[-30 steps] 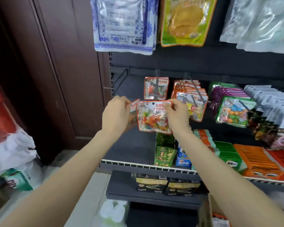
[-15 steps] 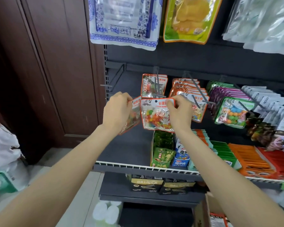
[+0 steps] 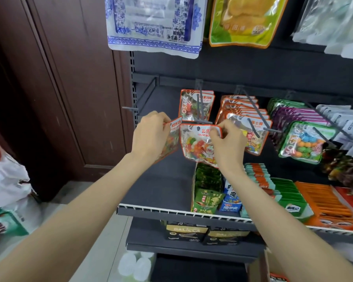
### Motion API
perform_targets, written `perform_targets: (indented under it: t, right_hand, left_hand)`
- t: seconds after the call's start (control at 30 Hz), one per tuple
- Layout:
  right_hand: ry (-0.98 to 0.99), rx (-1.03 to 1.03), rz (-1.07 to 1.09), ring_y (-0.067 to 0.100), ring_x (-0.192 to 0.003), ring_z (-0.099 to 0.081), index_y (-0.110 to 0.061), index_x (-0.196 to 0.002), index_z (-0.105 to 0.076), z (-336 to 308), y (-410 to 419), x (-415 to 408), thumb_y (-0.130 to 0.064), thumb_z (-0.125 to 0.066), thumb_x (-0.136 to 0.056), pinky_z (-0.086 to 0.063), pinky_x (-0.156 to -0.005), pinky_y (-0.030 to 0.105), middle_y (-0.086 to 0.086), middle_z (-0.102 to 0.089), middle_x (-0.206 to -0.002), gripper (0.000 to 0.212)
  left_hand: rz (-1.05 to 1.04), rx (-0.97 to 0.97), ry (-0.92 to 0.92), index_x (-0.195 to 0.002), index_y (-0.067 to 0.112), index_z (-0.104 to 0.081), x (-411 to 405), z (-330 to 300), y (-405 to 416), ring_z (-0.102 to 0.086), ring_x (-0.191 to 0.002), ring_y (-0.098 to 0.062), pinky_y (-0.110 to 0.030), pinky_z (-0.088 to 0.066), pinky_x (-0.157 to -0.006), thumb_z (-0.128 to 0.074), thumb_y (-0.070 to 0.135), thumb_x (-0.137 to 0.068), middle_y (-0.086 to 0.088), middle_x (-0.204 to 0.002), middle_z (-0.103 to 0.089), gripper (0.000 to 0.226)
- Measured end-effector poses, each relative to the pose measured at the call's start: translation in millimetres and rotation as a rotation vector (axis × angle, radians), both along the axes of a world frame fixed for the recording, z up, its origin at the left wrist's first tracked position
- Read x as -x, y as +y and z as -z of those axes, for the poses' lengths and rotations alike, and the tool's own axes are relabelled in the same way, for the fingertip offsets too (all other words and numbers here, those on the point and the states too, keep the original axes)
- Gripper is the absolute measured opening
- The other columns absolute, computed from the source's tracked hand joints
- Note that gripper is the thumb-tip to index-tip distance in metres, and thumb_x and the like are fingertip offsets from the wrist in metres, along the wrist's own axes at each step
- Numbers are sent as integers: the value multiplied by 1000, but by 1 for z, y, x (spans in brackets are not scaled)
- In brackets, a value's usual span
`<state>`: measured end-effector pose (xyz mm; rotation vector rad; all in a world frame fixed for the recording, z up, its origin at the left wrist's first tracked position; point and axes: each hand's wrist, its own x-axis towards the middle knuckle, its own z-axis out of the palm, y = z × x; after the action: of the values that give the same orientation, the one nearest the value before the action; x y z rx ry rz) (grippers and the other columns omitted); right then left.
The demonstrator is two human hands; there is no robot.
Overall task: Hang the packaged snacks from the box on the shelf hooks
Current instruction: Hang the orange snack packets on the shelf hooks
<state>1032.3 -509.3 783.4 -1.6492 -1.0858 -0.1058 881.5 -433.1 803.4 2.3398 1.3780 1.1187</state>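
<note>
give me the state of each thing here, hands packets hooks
left hand: grips a spare packet, tilted
right hand: pinches the top corner of the colour bean packet
colour bean packet: held just below the hook tip, not yet threaded
far-left hook: bare
packet behind: hanging on that same hook
orange-edged packets: hanging in a row

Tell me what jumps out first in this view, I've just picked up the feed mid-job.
Two bare hands meet at centre frame: the right hand pinches the top of a colour-bean candy packet just below the tip of a hook, while the left hand grips a second packet beside it. Behind them, orange-edged packets already hang on the neighbouring hook.
</note>
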Motion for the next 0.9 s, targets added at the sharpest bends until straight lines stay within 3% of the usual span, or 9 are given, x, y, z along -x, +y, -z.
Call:
perform_targets:
  t: [0.17, 0.27, 0.33, 0.47, 0.63, 0.73, 0.9]
  right_hand:
    - [-51, 46, 32, 6, -53, -41, -11, -76, -53, -3, 20, -9, -12, -56, -91, -33, -51, 21, -6, -47, -61, 15]
    - [-118, 91, 57, 7, -71, -51, -9, -96, -58, -11, 43, -20, -11, -55, -93, -33, -57, 12, 1, -60, -87, 5]
    - [-227, 143, 67, 14, -91, -55, -8, -112, -54, -17, 63, -29, -5, -54, -93, -39, -67, 12, 7, -59, -108, 20]
    - [-475, 362, 124, 37, -104, -58, -3, -133, -40, -30, 100, -45, 8, -50, -88, -49, -79, 37, 21, -49, -126, 47]
    - [-591, 551, 126, 42, -102, -58, 0, -128, -40, -45, 137, -60, 19, -54, -77, -49, -80, 41, 25, -46, -123, 57]
    - [-570, 593, 106, 38, -109, -52, 2, -126, -41, -42, 145, -63, 16, -51, -80, -46, -86, 41, 23, -44, -124, 49]
    - [-385, 419, 56, 33, -113, -50, 1, -128, -47, -35, 109, -58, 3, -50, -90, -42, -90, 31, 20, -47, -127, 38]
  left_hand:
    - [-2, 11, 4, -103, 11, -67, -8, 0, 7, -61, -88, -28, -36, -47, -71, -49, 10, -91, -8, -102, -63, 22]
    - [-16, 32, 1, -103, 10, -67, -14, 1, 14, -61, -89, -29, -39, -49, -73, -48, 9, -91, -9, -104, -63, 22]
    - [-32, 55, 5, -102, 11, -67, -18, 1, 20, -60, -92, -30, -38, -49, -73, -47, 10, -91, -9, -105, -63, 23]
    - [-49, 72, 31, -104, 12, -66, -23, 5, 28, -58, -98, -31, -38, -44, -77, -46, 11, -92, -9, -108, -62, 24]
    - [-24, 64, 21, -103, 13, -66, -28, 7, 36, -58, -97, -28, -34, -41, -75, -48, 11, -92, -7, -107, -62, 22]
    - [-4, 67, 62, -103, 17, -67, -28, 8, 37, -58, -97, -27, -34, -42, -75, -50, 14, -93, -4, -105, -62, 20]
    - [97, 125, 103, -93, 22, -69, -19, 8, 32, -63, -86, -19, -33, -50, -74, -57, 17, -91, 1, -91, -69, 13]
